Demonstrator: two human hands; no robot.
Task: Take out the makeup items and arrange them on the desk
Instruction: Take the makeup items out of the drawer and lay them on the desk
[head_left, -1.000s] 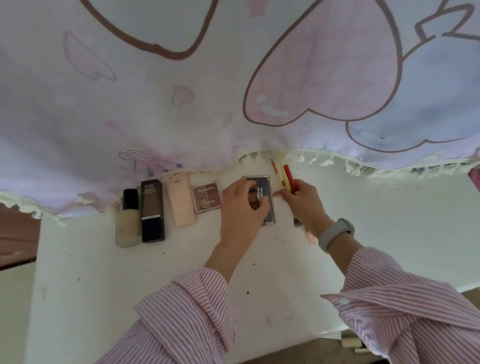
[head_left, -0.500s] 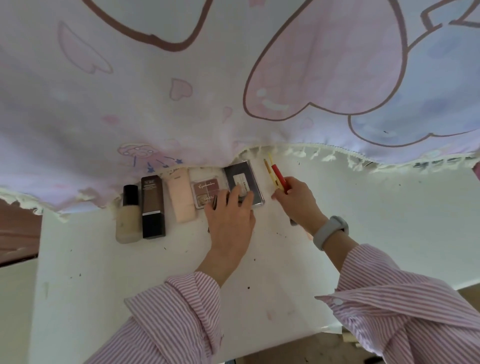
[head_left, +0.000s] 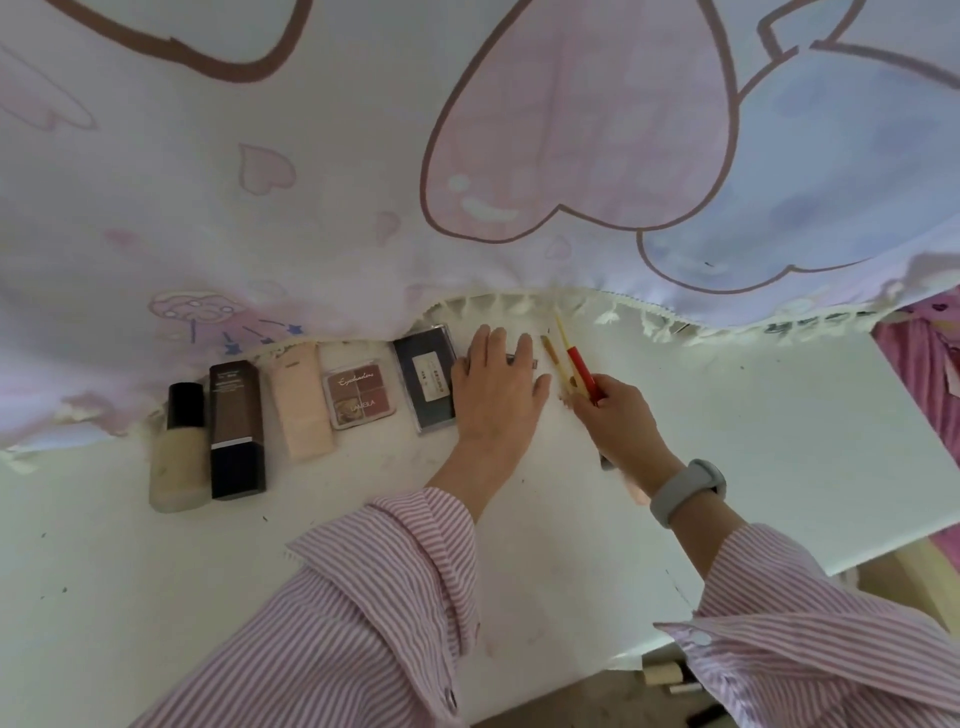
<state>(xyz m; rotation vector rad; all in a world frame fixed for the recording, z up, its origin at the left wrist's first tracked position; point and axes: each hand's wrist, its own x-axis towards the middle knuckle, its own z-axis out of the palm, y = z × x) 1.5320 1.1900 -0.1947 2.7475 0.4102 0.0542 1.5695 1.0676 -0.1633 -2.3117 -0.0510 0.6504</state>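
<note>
A row of makeup lies on the white desk (head_left: 363, 530): a foundation bottle (head_left: 178, 452), a dark brown box (head_left: 236, 428), a beige tube (head_left: 301, 402), an eyeshadow palette (head_left: 358, 393) and a dark flat compact (head_left: 427, 382). My left hand (head_left: 496, 387) lies flat with straight fingers over a small dark item just right of the compact; most of that item is hidden. My right hand (head_left: 618, 421) grips a bundle of thin pencils (head_left: 569, 364), red and yellow, pointing toward the cloth's fringe.
A large white cloth (head_left: 467, 156) with pink and blue heart prints hangs over the far part of the desk, its fringe just behind the row. The desk's right edge (head_left: 924, 499) drops off near pink fabric. Small items lie on the floor at lower right.
The dark compact now lies flat in the row beside the palette. My left hand has shifted right of it and spread flat on a small item. My right hand still holds the pencils.
</note>
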